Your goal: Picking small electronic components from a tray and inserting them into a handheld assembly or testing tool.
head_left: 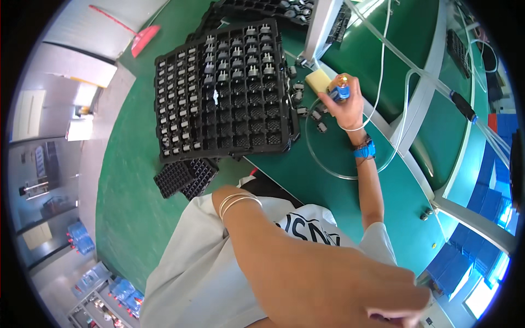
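My right hand [347, 106], with a blue watch [365, 150] at its wrist, is closed round a small blue hand tool [342, 90] with a gold-coloured end. Beside its fingers lies a pale yellow block [318, 81]. Several small grey-and-black metal parts [316, 115] are scattered on the green tabletop [333, 194] close by. My left hand [388, 300] is raised near the camera at the lower right, its fingers curled in; whatever they hold is hidden. A black compartment tray [240, 131] to the left carries small grey pieces and several two-pronged parts [237, 52]; many lower pockets hold nothing.
A clear hose [377, 169] loops past my right wrist. White frame posts [322, 30] stand around the table. More black trays [257, 8] lie behind, and smaller ones [188, 177] below the big tray. A red dustpan-like tool [145, 40] and blue bottles [81, 238] are further left.
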`<act>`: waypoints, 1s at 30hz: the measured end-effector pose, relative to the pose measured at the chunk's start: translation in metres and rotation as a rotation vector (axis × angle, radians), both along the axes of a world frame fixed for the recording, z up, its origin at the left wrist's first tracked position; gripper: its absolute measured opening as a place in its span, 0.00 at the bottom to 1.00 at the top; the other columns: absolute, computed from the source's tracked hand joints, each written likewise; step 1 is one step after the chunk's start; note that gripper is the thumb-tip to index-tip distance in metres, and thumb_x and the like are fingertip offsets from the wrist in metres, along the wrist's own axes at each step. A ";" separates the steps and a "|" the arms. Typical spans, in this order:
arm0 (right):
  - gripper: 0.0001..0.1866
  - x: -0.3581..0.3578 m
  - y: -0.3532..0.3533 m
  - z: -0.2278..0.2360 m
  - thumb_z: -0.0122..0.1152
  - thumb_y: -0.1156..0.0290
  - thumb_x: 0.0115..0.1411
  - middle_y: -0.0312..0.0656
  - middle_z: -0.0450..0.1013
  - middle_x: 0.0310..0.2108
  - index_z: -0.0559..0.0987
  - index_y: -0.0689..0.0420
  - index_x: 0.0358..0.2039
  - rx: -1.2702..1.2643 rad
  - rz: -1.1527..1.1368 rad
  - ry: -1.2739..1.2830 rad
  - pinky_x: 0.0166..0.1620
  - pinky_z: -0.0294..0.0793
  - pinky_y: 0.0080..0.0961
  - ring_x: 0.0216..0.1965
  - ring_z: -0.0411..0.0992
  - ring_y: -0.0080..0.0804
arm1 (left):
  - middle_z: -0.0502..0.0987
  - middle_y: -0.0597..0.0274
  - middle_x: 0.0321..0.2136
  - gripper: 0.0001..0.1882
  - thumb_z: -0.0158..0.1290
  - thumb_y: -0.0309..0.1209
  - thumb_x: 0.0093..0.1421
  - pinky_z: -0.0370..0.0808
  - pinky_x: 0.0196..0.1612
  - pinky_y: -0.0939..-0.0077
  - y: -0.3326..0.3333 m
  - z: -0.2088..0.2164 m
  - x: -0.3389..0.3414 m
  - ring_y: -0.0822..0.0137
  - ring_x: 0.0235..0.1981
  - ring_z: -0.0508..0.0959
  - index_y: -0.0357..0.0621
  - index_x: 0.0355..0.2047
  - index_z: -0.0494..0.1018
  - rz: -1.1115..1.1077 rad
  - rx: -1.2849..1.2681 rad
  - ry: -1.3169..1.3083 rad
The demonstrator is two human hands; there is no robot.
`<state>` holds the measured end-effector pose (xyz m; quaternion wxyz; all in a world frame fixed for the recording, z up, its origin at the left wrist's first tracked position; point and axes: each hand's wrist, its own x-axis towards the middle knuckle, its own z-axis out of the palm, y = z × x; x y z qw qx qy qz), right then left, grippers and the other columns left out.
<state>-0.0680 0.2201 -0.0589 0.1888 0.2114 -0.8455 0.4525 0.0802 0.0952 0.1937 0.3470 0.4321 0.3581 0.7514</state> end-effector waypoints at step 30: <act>0.18 -0.146 0.084 -0.027 0.61 0.60 0.48 0.51 0.72 0.25 0.69 0.56 0.36 0.054 -0.629 -0.143 0.28 0.70 0.38 0.27 0.71 0.51 | 0.70 0.52 0.38 0.14 0.50 0.15 0.51 0.70 0.45 0.71 -0.103 -0.110 -0.012 0.63 0.40 0.72 0.37 0.38 0.64 0.592 -0.166 -0.406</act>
